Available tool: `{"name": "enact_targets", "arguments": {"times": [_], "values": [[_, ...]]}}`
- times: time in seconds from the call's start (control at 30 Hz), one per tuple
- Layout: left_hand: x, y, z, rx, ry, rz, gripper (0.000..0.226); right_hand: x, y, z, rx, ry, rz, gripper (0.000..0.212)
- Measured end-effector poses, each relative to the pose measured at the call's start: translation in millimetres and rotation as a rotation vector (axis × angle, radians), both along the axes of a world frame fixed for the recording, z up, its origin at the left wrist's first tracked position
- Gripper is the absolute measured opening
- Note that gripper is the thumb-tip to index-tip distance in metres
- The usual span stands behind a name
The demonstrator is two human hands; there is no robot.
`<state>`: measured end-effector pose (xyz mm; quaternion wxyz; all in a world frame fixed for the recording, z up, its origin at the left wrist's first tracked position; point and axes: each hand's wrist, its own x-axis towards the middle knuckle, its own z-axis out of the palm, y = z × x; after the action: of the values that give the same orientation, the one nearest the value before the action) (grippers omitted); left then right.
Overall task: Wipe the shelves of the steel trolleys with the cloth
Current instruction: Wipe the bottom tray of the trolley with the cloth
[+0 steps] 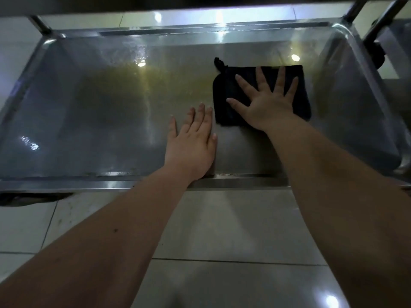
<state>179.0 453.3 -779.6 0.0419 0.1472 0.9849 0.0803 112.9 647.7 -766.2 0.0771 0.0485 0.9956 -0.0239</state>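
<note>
The person crouches in front of a steel trolley and works on its lower shelf [100, 112], a shallow tray with a raised rim. The dark folded cloth [223, 101] lies flat on the shelf, right of centre and between the front and far edges. The right hand [266, 103] rests on top of it, palm down, fingers straight and spread wide, pressing the cloth onto the steel rather than pinching it. The left hand [192, 141] lies palm down on the bare steel just left of the cloth and near the front edge, fingers straight and close together, holding nothing; it appears to serve as a brace. Judged from the surface, this shelf is part-way wiped. A hazy film and a patch of droplets [139, 52] show near the far edge, left of centre, and specks of residue [229, 174] sit along the front edge, so the left half, the far edge and the front rim probably need further passes. Only the front lip of the upper shelf [155, 3] shows, so its condition cannot be told, and no other trolley can be assessed. The tiled floor [222, 230] lies below the front rim.
</note>
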Motion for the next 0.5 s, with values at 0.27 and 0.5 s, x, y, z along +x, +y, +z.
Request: {"name": "enact_targets", "arguments": {"times": [0.27,0.5], "values": [[0,-1,-2,-0.038,0.026,-0.014,0.059,101,-1,-11,-0.03,0.056,0.046,0.074],[1,0,3,-0.046,0.012,-0.024,0.056,111,75,-2,-0.039,0.009,0.022,0.077]]}}
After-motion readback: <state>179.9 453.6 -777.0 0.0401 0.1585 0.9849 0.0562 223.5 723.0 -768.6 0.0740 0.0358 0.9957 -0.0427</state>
